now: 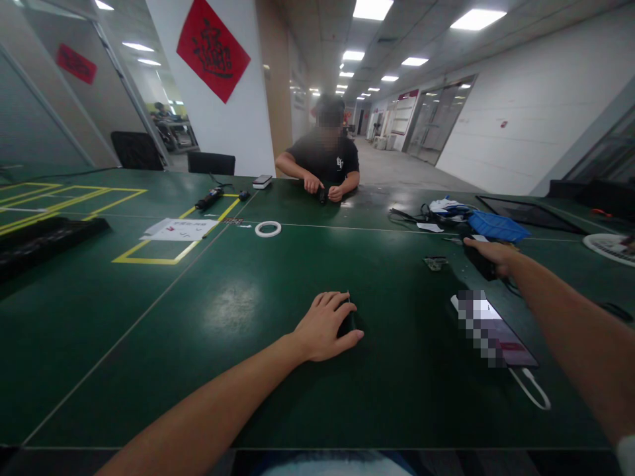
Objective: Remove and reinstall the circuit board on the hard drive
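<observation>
My left hand (pixel 325 326) rests on the green table (pixel 213 317) near the middle, its fingers curled over a small dark object (pixel 347 324) that is mostly hidden. My right hand (pixel 493 254) reaches out to the right and grips a black tool-like object (pixel 477 259). A small circuit board (pixel 435 263) lies just left of that hand. A phone (pixel 496 330) with a white cable (pixel 533 390) lies beneath my right forearm.
A person in a black shirt (pixel 325 162) sits across the table handling a small dark item. A white tape ring (pixel 268 229), a paper sheet (pixel 178 229), a blue cloth (pixel 496 226), cables and a black tray (pixel 44 238) lie around. Yellow tape lines mark the left side.
</observation>
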`<state>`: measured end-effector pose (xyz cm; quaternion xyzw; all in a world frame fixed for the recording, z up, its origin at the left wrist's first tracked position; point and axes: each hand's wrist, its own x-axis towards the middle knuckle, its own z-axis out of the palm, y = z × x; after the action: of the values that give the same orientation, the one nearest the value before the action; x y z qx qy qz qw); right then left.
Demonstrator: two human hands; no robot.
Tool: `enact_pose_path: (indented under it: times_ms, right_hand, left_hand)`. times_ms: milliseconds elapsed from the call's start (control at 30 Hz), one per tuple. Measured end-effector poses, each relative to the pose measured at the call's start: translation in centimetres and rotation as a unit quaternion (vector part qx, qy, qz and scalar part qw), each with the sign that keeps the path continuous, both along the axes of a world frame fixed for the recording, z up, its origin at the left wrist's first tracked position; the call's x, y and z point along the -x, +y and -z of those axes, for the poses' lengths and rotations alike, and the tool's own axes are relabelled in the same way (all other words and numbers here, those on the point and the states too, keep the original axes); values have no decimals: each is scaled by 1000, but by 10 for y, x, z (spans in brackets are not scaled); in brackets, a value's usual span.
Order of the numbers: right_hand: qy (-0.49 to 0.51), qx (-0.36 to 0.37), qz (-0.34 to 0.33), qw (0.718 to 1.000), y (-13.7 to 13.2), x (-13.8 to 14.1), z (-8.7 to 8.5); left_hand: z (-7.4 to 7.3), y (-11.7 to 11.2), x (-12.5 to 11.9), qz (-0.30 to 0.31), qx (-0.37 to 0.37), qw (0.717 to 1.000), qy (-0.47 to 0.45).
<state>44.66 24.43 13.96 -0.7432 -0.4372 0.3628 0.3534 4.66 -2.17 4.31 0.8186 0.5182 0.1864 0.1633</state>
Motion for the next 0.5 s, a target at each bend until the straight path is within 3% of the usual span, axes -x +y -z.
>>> enact_pose_path:
  times_ms: [133,267,367,500]
  right_hand:
    - [137,38,-46,989,-10,15,-17]
    - [303,8,-111,947,-37,54,-21]
    - [293,-12,-117,949,-69,92,-4]
    - [264,28,-122,956,-117,133,36]
  left_hand:
    - [4,0,1,-5,-14,1000,-3]
    - [10,0,-1,-62,-51,997,-1]
    - [12,1,-5,-131,-64,989,10]
    - [9,3,-2,-195,-26,979,48]
